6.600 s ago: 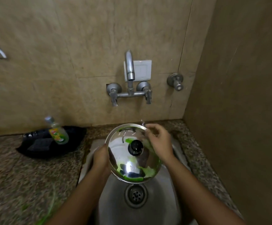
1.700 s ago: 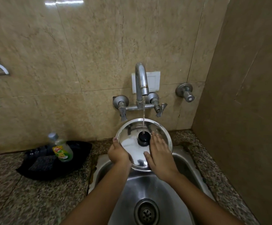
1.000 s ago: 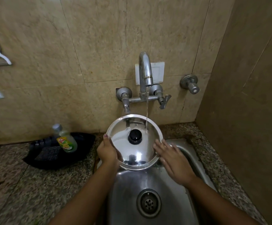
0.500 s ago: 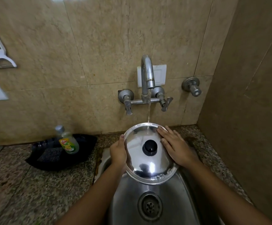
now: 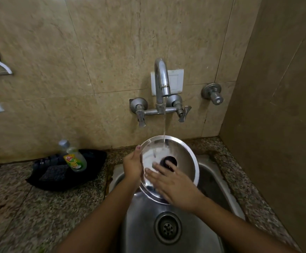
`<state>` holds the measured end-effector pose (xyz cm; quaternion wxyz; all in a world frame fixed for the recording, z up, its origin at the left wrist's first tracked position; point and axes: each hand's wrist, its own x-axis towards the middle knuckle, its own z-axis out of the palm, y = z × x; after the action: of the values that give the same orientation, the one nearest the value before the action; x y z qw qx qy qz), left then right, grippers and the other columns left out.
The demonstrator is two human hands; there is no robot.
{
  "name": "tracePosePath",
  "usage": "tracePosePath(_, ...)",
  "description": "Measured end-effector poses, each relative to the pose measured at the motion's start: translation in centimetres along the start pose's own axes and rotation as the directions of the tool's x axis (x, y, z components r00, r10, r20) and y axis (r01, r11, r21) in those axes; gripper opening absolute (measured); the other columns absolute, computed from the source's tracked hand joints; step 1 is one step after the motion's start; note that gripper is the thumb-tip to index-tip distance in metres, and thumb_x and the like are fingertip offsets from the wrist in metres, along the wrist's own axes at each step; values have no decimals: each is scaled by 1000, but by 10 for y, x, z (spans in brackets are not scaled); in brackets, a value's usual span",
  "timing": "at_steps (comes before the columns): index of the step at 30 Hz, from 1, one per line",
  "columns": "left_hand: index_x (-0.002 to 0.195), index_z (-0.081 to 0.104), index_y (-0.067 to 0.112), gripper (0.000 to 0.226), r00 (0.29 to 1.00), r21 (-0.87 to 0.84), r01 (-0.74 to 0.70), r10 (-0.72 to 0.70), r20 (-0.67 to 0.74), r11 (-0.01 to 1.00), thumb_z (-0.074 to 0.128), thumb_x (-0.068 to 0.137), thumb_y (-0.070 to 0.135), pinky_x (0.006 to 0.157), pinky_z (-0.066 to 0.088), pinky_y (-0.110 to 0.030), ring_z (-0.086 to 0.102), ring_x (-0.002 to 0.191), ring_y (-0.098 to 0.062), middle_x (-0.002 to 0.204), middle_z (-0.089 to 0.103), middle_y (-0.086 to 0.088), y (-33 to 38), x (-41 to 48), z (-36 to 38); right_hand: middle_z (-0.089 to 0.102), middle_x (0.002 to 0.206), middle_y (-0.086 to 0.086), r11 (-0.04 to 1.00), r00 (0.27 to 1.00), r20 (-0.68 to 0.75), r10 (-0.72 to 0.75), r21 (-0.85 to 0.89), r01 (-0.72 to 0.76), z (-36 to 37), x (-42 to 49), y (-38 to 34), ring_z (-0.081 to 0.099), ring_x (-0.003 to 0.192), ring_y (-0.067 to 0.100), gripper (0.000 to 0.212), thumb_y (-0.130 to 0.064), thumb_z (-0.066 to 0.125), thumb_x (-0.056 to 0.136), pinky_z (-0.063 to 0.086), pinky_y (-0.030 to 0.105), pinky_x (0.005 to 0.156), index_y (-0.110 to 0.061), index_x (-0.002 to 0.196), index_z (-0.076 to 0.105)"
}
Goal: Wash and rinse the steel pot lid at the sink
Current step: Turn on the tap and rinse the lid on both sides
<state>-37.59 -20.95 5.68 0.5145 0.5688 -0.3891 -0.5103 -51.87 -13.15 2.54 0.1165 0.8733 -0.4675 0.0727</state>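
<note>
The steel pot lid (image 5: 181, 157) is tilting over the sink (image 5: 214, 172) at frame centre, under the water stream (image 5: 164, 125). The left hand (image 5: 132, 167) is gripping its left rim; the right hand (image 5: 174, 185) is lying flat, fingers spread, on its lower face, nearer the knob (image 5: 168, 161).

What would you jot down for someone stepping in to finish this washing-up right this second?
Left hand: grips the steel pot lid by its left rim, tilted over the sink.
Right hand: open, flat on the lid's top, fingers by the black knob.
Tap running; the stream hits the lid's upper part.
Done: no suds visible on the top.
Left: finish rinsing, underside too (not visible), shut the tap.
Dish soap bottle stands on the counter, left.
</note>
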Motion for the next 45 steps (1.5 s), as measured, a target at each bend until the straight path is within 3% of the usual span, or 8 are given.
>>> tracePosePath(7, 71, 65, 15, 33, 990, 8, 99, -98, -102, 995, 52, 94, 34, 79, 51, -35, 62, 80, -26, 75, 65, -6, 0, 11, -25, 14, 160, -4, 995, 996, 90, -22, 103, 13, 12, -42, 25, 7, 149, 11, 72, -61, 34, 95, 5, 33, 120, -22, 152, 16)
tracePosePath(13, 72, 67, 14, 34, 994, 38, 70, -66, -86, 997, 53, 93, 37, 70, 50, -31, 63, 75, -23, 76, 67, -7, -1, 9, -36, 9, 158, -14, 881, 940, 52, 338, 332, -336, 7, -24, 56, -1, 146, 1, 58, -49, 17, 96, 11, 41, 120, -31, 151, 7)
tracePosePath(20, 62, 64, 12, 37, 976, 131, -193, 176, 129, 973, 55, 95, 25, 46, 41, -11, 51, 41, 6, 48, 59, 9, -3, -5, -14, 26, 154, -17, 923, 986, -81, 147, 370, -107, -9, 30, 70, 12, 145, 6, 44, -43, 32, 98, 5, 28, 114, -40, 141, 38)
tracePosePath(25, 66, 62, 4, 37, 968, 83, -233, 222, 120, 969, 54, 96, 23, 45, 39, -12, 45, 40, 3, 54, 54, 0, -1, -1, -15, 65, 101, -11, 593, 720, -196, 666, 724, -352, -7, 39, 80, 54, 105, 16, 12, -25, 67, 86, 42, 33, 88, -33, 93, 72)
tracePosePath(30, 59, 56, 9, 38, 960, 43, -252, 244, 135, 967, 54, 95, 20, 45, 36, -14, 42, 41, 1, 43, 50, 10, -1, -16, -3, 62, 88, -19, 643, 897, -183, 403, 754, -135, -30, 70, 63, 53, 90, 4, 9, -21, 72, 82, 41, 20, 80, -24, 90, 74)
tracePosePath(36, 80, 69, 3, 31, 994, -116, -78, 85, 62, 990, 58, 93, 29, 64, 47, -29, 56, 69, -20, 74, 63, -12, -13, -11, -22, 73, 87, -14, 219, 708, -1, 707, 951, -217, -17, 56, 85, 67, 86, 7, 19, -18, 73, 82, 51, 32, 85, -37, 82, 73)
tracePosePath(41, 65, 66, 8, 40, 933, 243, -210, 120, 339, 947, 58, 91, 37, 55, 43, -25, 55, 55, -14, 61, 62, -8, 4, -3, -31, 73, 94, 5, 279, 904, 186, 384, 910, -306, -42, 76, 77, 65, 86, 10, 15, -15, 70, 84, 52, 27, 82, -14, 98, 74)
tracePosePath(45, 52, 53, 14, 43, 942, 173, -244, 190, 278, 954, 60, 92, 28, 48, 35, -22, 43, 42, -9, 48, 51, 0, 1, -3, -36, 73, 91, -2, 276, 908, 192, 374, 911, -306, -36, 83, 64, 66, 85, 6, 19, -18, 71, 84, 53, 26, 82, -13, 101, 74)
